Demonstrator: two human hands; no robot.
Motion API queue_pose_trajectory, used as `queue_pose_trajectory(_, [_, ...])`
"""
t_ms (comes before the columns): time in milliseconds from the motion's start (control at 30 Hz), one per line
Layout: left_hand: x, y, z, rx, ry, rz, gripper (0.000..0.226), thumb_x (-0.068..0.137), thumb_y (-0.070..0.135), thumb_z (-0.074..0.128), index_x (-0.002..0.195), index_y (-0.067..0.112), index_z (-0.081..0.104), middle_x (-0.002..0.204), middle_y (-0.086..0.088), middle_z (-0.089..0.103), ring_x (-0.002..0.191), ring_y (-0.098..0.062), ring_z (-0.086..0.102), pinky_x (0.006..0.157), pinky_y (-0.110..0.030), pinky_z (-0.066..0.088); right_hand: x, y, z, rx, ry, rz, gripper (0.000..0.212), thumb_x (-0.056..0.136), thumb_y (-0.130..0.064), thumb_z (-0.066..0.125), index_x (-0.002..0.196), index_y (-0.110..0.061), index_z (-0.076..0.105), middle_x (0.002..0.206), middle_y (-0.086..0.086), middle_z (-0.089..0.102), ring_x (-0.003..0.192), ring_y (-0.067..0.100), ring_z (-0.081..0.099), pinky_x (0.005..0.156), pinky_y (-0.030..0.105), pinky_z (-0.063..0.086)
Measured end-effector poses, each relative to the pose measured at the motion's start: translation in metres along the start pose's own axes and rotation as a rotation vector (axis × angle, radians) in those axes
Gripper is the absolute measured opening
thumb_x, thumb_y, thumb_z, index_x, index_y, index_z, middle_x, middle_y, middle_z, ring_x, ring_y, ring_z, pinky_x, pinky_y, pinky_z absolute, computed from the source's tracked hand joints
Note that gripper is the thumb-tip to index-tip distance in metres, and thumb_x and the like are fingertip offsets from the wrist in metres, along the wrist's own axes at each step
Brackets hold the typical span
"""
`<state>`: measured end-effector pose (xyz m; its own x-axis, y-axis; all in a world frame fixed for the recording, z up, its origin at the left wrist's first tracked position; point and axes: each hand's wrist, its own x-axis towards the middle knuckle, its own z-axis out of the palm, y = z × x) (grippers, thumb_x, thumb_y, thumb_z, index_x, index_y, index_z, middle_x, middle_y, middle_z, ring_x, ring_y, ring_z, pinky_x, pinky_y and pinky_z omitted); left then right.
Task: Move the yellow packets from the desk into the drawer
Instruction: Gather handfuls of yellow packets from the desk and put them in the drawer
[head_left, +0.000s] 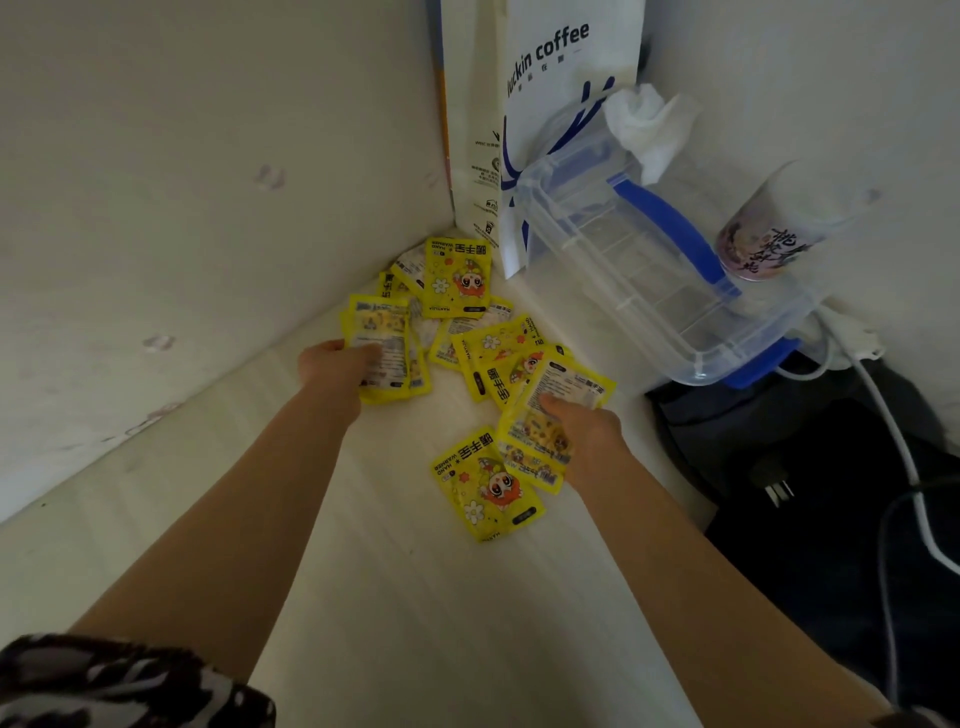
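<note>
Several yellow hand-warmer packets lie scattered on the white desk (395, 597), in the corner by the wall. My left hand (332, 364) grips a small stack of packets (382, 345) at the left of the pile. My right hand (582, 423) holds a few more packets (550, 400) at the right, thumb on top. One packet (485, 483) lies flat alone nearest to me. Another packet (457, 278) leans at the back of the corner. No drawer is in view.
A white paper coffee bag (550, 93) stands in the corner. A clear plastic box with blue clips (639, 260) sits to the right with crumpled tissue (649, 124) and a printed cup (769, 228). A dark bag (810, 467) and white cables (893, 431) lie at the right edge.
</note>
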<state>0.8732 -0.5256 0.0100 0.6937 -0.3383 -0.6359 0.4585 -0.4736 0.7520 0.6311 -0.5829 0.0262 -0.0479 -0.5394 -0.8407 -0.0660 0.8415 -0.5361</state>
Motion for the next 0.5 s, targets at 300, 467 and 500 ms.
queue_pose_trajectory(300, [-0.050,-0.054,-0.060,-0.036,-0.011,-0.050,0.036,0.080,0.000,0.070,0.114,-0.006,0.060,0.108,-0.024,0.066,0.095,-0.039,0.066,0.090,-0.056,0.051,-0.014,0.034,-0.038,0.011,-0.011,-0.053,0.032,0.078,-0.013,0.076,0.109,-0.010,0.067,0.098,0.010,0.072,0.087,0.027,0.069,0.086,0.046,0.056])
queue_pose_trajectory(467, [-0.084,-0.076,-0.086,-0.119,-0.036,-0.022,0.018,0.082,-0.002,0.067,0.098,0.001,0.060,0.103,-0.023,0.066,0.083,-0.034,0.067,0.076,-0.046,0.057,-0.033,0.051,-0.053,0.039,-0.037,-0.061,0.045,0.074,-0.015,0.080,0.115,-0.013,0.063,0.107,0.012,0.070,0.094,0.031,0.068,0.087,0.053,0.054])
queue_pose_trajectory(500, [-0.090,-0.080,-0.090,-0.143,-0.044,-0.026,0.013,0.084,-0.002,0.066,0.094,0.003,0.059,0.098,-0.020,0.066,0.078,-0.030,0.067,0.067,-0.041,0.058,-0.037,0.055,-0.055,0.038,-0.037,-0.064,0.047,0.073,-0.015,0.080,0.116,-0.012,0.062,0.108,0.012,0.070,0.094,0.031,0.068,0.087,0.053,0.054])
